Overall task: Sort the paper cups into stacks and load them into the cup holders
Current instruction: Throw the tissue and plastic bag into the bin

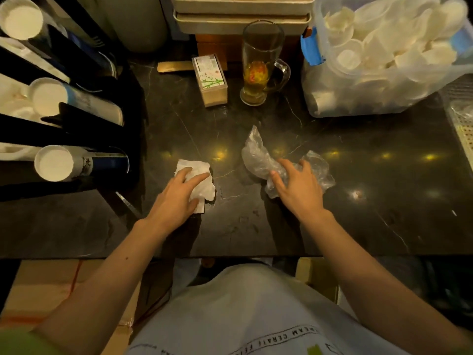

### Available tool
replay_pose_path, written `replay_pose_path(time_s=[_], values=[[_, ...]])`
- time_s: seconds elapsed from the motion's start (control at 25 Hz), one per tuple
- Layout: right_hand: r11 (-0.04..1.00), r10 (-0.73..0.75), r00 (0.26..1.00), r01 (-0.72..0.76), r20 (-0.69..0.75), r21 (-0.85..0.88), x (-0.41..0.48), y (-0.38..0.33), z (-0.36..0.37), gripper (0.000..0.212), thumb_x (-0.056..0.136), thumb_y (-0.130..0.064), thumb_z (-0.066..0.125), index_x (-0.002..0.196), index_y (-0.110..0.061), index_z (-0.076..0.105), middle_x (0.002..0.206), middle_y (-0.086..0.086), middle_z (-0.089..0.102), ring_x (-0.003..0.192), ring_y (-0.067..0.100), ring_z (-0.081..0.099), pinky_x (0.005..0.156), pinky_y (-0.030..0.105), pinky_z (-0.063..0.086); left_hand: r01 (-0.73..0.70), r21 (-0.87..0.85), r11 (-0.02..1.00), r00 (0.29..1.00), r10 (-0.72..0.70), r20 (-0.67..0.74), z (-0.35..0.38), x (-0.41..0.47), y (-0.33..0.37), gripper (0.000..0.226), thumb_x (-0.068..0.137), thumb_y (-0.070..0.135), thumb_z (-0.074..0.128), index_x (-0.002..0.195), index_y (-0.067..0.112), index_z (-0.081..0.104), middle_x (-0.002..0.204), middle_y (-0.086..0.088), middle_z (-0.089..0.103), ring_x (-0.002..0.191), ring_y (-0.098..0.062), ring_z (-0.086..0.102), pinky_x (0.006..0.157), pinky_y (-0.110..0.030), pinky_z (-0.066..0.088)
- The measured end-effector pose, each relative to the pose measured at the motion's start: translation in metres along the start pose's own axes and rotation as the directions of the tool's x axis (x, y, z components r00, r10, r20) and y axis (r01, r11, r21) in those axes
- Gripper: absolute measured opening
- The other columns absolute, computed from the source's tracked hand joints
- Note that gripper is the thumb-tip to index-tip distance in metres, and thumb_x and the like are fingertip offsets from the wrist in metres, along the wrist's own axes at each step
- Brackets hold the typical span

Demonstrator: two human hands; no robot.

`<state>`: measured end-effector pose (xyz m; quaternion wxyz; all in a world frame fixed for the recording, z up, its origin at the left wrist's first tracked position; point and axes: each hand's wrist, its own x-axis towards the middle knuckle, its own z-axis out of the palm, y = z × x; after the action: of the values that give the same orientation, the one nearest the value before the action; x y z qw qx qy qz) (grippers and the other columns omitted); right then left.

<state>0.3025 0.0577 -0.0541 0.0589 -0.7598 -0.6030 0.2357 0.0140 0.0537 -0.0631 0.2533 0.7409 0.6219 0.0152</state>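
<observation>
Nearest the person, the left hand (176, 196) lies flat with fingers spread on a crumpled white paper napkin (198, 179), pressing it to the dark marbled stone counter (358, 226); nothing is gripped. The right hand (297, 187) is loosely open, fingers curled over a crumpled clear plastic bag (258, 160), touching it; whether it pinches the film is hard to tell. The two hands are well apart.

To the left of the left hand stand the black cup holders (76, 134), with three stacks of white paper cups (76, 163) lying on their sides in them. Each stack's long axis runs roughly left to right, with the white round cup bottoms facing left and toward the camera.

Beyond the hands, a small clear box with a green bamboo print (211, 80) stands just beside a tall glass mug of yellow tea (261, 65). Far right of the right hand, a clear plastic tub with a blue latch (311, 46) holds loose white paper cups (384, 47) jumbled at every angle. Behind the mug sit stacked beige trays (243, 19).
</observation>
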Motion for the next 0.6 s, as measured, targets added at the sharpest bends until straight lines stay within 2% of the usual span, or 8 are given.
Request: replay_pose_path(time_s=[0.16, 0.28, 0.44, 0.6], values=[[0.999, -0.039, 0.996, 0.04, -0.076, 0.008, -0.002, -0.006, 0.008, 0.037, 0.098, -0.049, 0.049, 0.13, -0.031, 0.053, 0.14, 0.012, 0.044, 0.119, 0.037, 0.053, 0.082, 0.048, 0.048, -0.024, -0.069, 0.997, 1.0, 0.023, -0.013, -0.005, 0.006, -0.001, 0.052, 0.09, 0.014, 0.068, 0.138, 0.028, 0.055, 0.137, -0.004, 0.05, 0.126, -0.027, 0.047, 0.096, -0.047, 0.047], [0.997, -0.068, 0.989, 0.073, -0.128, 0.034, -0.002, -0.01, 0.013, 0.026, 0.096, -0.039, 0.057, 0.118, -0.025, 0.061, 0.124, 0.007, 0.054, 0.104, 0.031, 0.06, 0.071, 0.039, 0.045, -0.049, -0.16, 0.986, 0.998, 0.042, -0.047, -0.007, 0.008, -0.002, 0.043, 0.088, 0.01, 0.069, 0.129, 0.021, 0.063, 0.125, -0.007, 0.059, 0.116, -0.028, 0.055, 0.092, -0.046, 0.049], [0.985, -0.108, 0.973, 0.132, -0.204, 0.107, -0.013, -0.015, 0.016, 0.014, 0.092, -0.024, 0.065, 0.105, -0.017, 0.066, 0.109, 0.002, 0.059, 0.096, 0.027, 0.061, 0.072, 0.039, 0.049, -0.103, -0.253, 0.962, 0.993, 0.082, -0.089, -0.01, 0.002, -0.004, 0.038, 0.084, 0.003, 0.069, 0.12, 0.016, 0.069, 0.116, -0.01, 0.064, 0.108, -0.028, 0.06, 0.09, -0.039, 0.049], [0.979, -0.089, 0.949, 0.14, -0.302, 0.151, -0.037, -0.019, 0.009, 0.015, 0.089, -0.016, 0.069, 0.103, -0.011, 0.068, 0.105, 0.003, 0.064, 0.095, 0.024, 0.062, 0.078, 0.045, 0.052, -0.203, -0.34, 0.918, 0.975, 0.157, -0.159, -0.019, -0.003, -0.005, 0.037, 0.085, 0.001, 0.07, 0.119, 0.015, 0.07, 0.119, -0.007, 0.065, 0.109, -0.023, 0.061, 0.093, -0.032, 0.048]])
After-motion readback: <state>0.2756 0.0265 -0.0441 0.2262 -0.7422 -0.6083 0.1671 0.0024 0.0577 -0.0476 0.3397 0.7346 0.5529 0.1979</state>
